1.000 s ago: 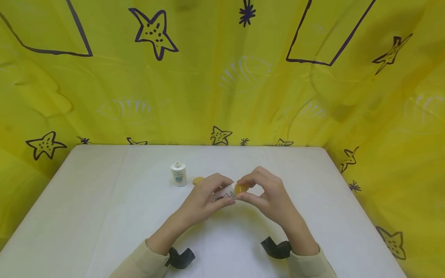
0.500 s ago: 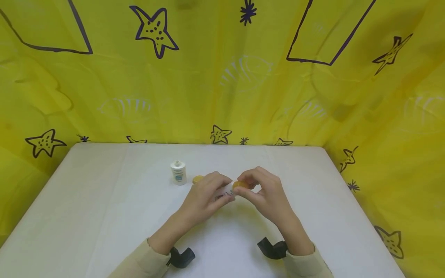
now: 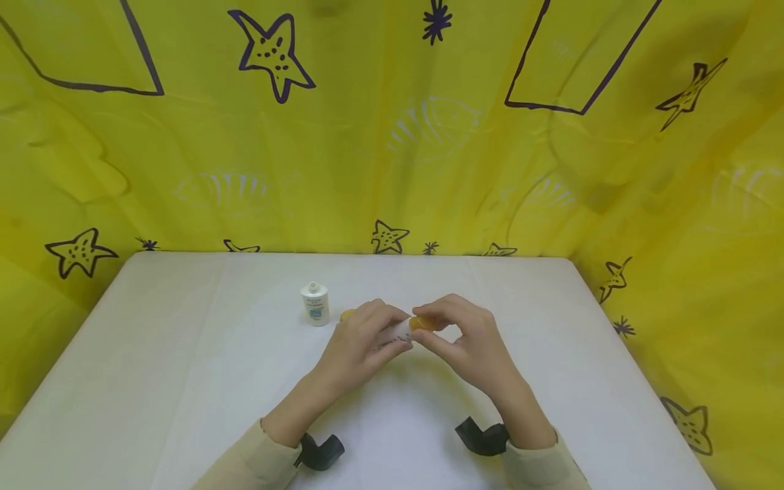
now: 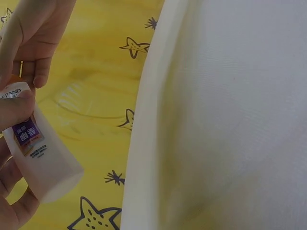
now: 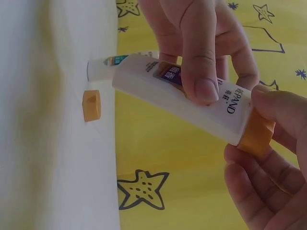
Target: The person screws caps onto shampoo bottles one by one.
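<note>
My left hand (image 3: 361, 347) grips a white lotion bottle (image 5: 211, 112) with a purple label, held tilted above the table. An orange cap (image 5: 258, 134) sits against the bottle's end, pinched between the thumb and fingers of my right hand (image 3: 468, 333). In the right wrist view the cap lies flush with the bottle's shoulder; whether it is fastened I cannot tell. Behind my left hand stands a second white bottle (image 3: 315, 306), upright, its small neck bare. A second orange cap (image 5: 91, 105) rests on the table near it, partly hidden by my left hand in the head view.
A white table (image 3: 202, 381) lies beneath both hands. Yellow curtains (image 3: 367, 136) with drawn starfish and fish hang close behind it and along its right side. Black wrist mounts (image 3: 321, 452) stick out from both sleeves.
The orange cap in my right hand has turned on the bottle's end and now lines up with it. My right fingers have shifted slightly around it. The standing bottle has not moved.
</note>
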`<state>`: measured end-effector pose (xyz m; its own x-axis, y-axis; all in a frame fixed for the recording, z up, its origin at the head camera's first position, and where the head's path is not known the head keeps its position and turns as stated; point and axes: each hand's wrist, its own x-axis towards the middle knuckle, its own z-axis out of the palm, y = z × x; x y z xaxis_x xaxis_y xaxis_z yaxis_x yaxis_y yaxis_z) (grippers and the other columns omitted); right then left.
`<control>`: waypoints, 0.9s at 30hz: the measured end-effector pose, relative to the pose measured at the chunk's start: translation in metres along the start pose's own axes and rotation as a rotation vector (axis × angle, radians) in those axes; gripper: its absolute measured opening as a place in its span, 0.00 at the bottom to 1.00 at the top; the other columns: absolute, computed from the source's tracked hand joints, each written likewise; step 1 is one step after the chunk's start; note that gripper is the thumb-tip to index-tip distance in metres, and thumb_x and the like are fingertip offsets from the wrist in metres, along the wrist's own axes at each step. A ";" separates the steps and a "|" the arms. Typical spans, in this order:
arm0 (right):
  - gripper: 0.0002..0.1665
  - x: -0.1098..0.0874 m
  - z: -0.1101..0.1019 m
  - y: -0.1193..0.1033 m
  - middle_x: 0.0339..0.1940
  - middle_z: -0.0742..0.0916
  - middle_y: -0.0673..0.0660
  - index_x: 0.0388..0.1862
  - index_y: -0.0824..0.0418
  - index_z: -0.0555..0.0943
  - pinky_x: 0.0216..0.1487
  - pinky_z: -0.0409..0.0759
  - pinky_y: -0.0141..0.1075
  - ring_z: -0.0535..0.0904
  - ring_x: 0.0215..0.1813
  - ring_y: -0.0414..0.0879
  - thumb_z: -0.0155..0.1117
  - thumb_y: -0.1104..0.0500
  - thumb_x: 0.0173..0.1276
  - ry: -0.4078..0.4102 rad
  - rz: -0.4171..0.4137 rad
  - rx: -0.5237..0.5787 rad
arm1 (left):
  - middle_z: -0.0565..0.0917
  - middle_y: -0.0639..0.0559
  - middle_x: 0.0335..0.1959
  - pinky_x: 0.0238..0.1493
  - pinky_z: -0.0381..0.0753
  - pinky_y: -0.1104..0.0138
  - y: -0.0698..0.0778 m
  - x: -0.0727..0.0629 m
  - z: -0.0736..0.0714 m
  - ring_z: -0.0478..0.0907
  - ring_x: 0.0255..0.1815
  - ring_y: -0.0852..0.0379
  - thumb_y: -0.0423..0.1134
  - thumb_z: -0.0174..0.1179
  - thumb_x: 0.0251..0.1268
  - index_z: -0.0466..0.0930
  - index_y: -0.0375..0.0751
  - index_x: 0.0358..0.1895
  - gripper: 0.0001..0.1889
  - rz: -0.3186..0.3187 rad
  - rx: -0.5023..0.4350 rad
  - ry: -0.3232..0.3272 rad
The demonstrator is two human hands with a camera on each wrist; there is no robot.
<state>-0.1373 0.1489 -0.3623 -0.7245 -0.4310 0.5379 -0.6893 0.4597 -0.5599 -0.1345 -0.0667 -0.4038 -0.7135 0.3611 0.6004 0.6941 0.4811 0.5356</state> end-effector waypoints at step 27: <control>0.24 0.000 0.002 0.006 0.43 0.87 0.51 0.56 0.54 0.81 0.41 0.86 0.36 0.86 0.38 0.41 0.76 0.62 0.60 -0.014 0.168 0.194 | 0.83 0.58 0.45 0.42 0.85 0.65 0.005 0.004 -0.004 0.83 0.41 0.60 0.43 0.72 0.59 0.79 0.48 0.53 0.19 -0.159 -0.147 0.080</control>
<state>-0.1416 0.1504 -0.3667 -0.8282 -0.3720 0.4192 -0.5464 0.3692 -0.7517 -0.1335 -0.0662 -0.3959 -0.8094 0.2229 0.5434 0.5840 0.4035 0.7044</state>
